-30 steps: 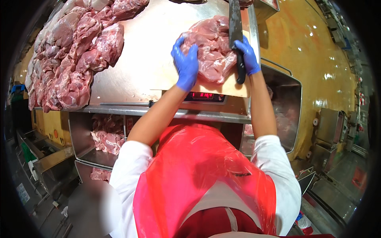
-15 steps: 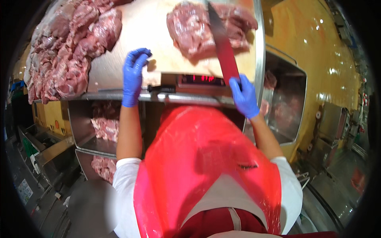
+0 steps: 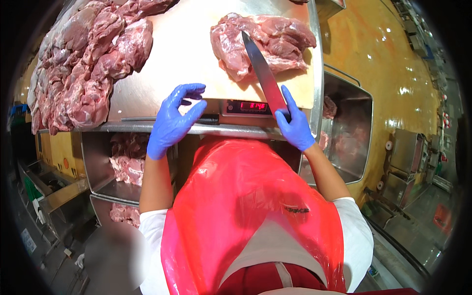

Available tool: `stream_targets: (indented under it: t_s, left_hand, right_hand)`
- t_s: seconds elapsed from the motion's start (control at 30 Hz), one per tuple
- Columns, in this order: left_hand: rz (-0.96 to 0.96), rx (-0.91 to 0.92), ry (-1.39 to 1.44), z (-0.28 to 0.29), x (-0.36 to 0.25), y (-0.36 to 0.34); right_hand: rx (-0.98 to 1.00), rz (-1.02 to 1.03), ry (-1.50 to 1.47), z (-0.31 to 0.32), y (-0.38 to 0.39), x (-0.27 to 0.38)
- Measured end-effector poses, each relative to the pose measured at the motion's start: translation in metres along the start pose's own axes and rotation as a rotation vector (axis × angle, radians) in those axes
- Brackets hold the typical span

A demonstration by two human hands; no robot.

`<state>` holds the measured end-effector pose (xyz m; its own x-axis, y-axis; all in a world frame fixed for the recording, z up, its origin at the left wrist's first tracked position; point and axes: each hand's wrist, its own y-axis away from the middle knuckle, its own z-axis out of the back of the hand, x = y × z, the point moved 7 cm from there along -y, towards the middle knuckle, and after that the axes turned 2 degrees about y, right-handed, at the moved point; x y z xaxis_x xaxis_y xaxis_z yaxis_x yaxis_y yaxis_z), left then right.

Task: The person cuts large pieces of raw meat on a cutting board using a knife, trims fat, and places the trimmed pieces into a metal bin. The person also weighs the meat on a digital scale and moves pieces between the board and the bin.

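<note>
My right hand (image 3: 296, 123), in a blue glove, grips a long knife (image 3: 265, 73) by its handle, which the fingers mostly hide. The blade slants up and left, its tip over a large piece of raw meat (image 3: 282, 42) on the cutting board (image 3: 223, 88); I cannot tell whether it touches. My left hand (image 3: 176, 118), gloved in blue too, is above the table's front edge with fingers curved and apart, holding nothing. Just right of it a dark handle (image 3: 210, 119) lies beside the scale (image 3: 248, 108), which has a lit red display.
A big heap of raw meat (image 3: 83, 64) covers the table's left side. Metal bins with meat stand below the table: a left bin (image 3: 96, 162) and a right bin (image 3: 351, 128). The table's metal front edge (image 3: 231, 131) runs before my red apron (image 3: 255, 182).
The knife has come down and its tip has swung left. My left hand has moved nearer to me, its fingers spreading. My right hand has shifted slightly toward me.
</note>
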<state>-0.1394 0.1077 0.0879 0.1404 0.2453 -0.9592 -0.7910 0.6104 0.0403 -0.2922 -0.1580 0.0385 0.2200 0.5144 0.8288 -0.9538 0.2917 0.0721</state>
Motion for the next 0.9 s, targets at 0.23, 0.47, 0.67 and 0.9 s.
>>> stream_targets:
  t_s: [0.23,0.47,0.67,0.9]
  left_hand:
    - [-0.586,-0.249,-0.273,-0.054,-0.036,-0.043]
    - [-0.618,-0.334,-0.380,-0.089,0.015,-0.083]
    - [-0.506,-0.448,-0.361,-0.080,0.023,-0.077]
    - [-0.425,-0.312,-0.553,-0.100,-0.010,-0.066]
  right_hand:
    - [-0.020,0.037,0.026,-0.012,-0.059,0.045]
    - [0.060,0.115,0.254,-0.021,-0.084,0.045]
    - [0.435,0.021,0.555,0.032,0.024,0.014]
    - [0.261,0.053,0.484,0.112,0.027,0.055]
